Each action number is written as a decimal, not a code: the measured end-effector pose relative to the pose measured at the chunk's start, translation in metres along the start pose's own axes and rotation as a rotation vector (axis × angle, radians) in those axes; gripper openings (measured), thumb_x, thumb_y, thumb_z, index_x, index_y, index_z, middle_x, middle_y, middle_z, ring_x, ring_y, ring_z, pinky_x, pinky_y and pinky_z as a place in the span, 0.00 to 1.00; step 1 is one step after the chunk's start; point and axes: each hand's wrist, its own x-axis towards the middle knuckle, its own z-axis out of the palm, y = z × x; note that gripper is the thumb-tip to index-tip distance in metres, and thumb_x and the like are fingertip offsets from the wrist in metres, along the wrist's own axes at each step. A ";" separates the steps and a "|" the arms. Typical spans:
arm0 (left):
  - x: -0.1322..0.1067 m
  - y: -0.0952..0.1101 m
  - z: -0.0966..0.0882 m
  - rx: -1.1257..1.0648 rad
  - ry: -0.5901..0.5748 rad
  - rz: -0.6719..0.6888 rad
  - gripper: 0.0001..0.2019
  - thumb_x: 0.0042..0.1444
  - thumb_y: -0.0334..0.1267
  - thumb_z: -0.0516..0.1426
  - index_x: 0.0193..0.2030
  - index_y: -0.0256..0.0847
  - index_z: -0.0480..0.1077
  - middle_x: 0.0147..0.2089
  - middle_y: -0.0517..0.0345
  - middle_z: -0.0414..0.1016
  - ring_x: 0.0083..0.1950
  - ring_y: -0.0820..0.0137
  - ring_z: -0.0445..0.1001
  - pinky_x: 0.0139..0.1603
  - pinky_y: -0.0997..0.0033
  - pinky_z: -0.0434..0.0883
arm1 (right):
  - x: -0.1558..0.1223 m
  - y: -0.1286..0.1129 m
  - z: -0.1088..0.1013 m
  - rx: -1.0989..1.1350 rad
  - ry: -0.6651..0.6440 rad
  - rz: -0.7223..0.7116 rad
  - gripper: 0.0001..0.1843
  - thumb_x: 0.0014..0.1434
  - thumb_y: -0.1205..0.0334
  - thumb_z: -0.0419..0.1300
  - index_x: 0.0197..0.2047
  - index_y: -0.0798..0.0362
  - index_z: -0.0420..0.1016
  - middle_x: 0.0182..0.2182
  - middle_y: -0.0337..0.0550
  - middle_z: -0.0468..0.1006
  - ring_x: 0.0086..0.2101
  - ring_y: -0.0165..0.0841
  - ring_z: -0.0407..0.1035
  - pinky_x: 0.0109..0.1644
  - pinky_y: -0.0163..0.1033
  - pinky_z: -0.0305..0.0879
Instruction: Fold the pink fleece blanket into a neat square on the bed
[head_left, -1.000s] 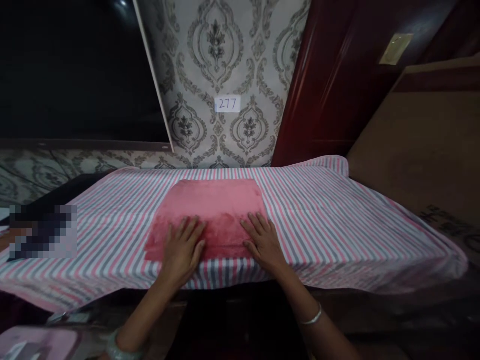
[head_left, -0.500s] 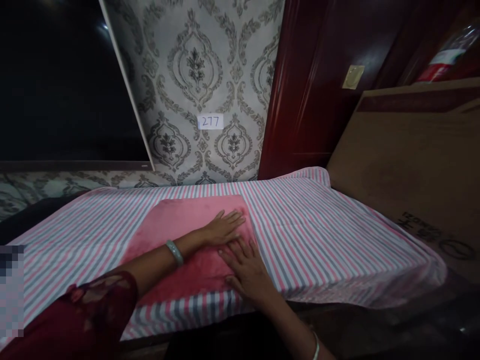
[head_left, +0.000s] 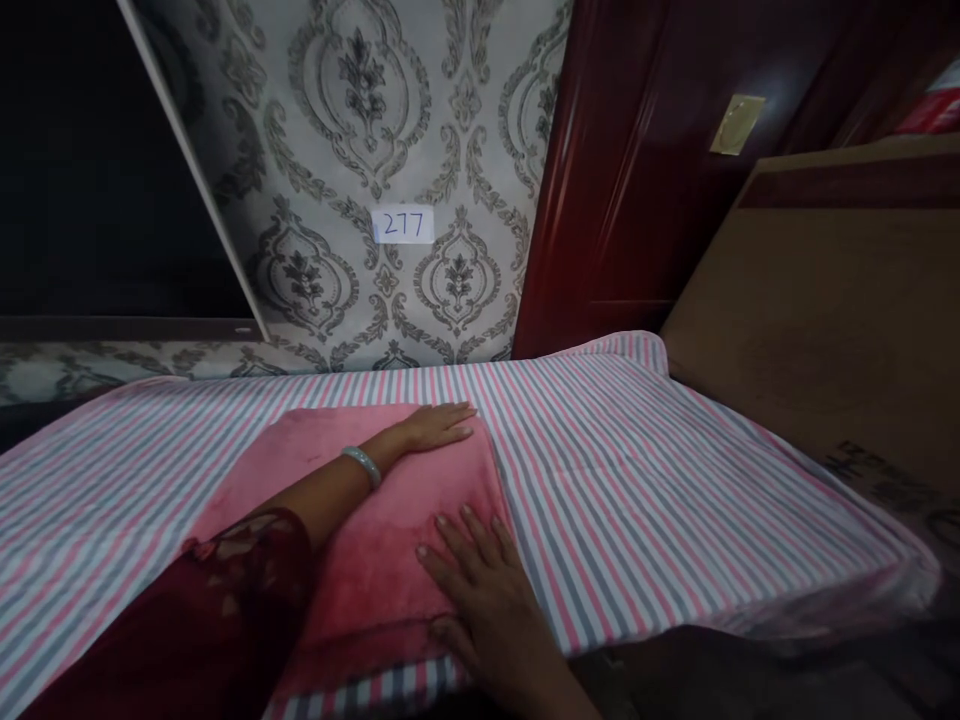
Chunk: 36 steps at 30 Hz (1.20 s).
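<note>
A pink plush cloth lies flat on a striped sheet in pink, grey and white. My left hand rests flat near the cloth's far right corner, fingers stretched out toward the right. Closer to me, my right hand lies on the cloth's right side with its fingers spread. Neither hand grips anything. A pale green bangle circles my left wrist, and a dark red sleeve covers the upper part of that arm.
Behind the covered surface is a patterned wall with a paper label reading 277. A dark screen hangs at the left. A large cardboard box leans at the right, beside a dark red wooden panel.
My hands have moved apart: the left toward the cloth's far edge, the right nearer to me. The view has shifted slightly closer.
</note>
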 end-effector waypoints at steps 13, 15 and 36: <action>-0.013 0.024 -0.006 0.107 0.047 -0.042 0.35 0.65 0.60 0.44 0.74 0.45 0.52 0.77 0.47 0.49 0.77 0.52 0.44 0.72 0.37 0.31 | 0.000 0.002 0.001 -0.041 -0.018 0.007 0.35 0.67 0.45 0.56 0.74 0.37 0.52 0.73 0.38 0.50 0.71 0.49 0.41 0.70 0.65 0.48; -0.025 0.034 -0.013 0.088 0.071 -0.031 0.34 0.66 0.60 0.44 0.74 0.44 0.54 0.76 0.48 0.51 0.77 0.53 0.45 0.74 0.41 0.30 | -0.001 0.001 -0.004 -0.035 -0.006 -0.003 0.34 0.67 0.44 0.55 0.73 0.38 0.55 0.73 0.41 0.52 0.71 0.49 0.43 0.69 0.66 0.47; -0.096 -0.042 -0.018 0.066 -0.006 -0.095 0.35 0.65 0.65 0.41 0.74 0.55 0.50 0.78 0.57 0.47 0.78 0.56 0.44 0.74 0.44 0.40 | 0.052 -0.028 -0.006 0.184 -0.299 -0.246 0.32 0.69 0.46 0.53 0.73 0.36 0.52 0.74 0.33 0.49 0.72 0.39 0.38 0.74 0.55 0.36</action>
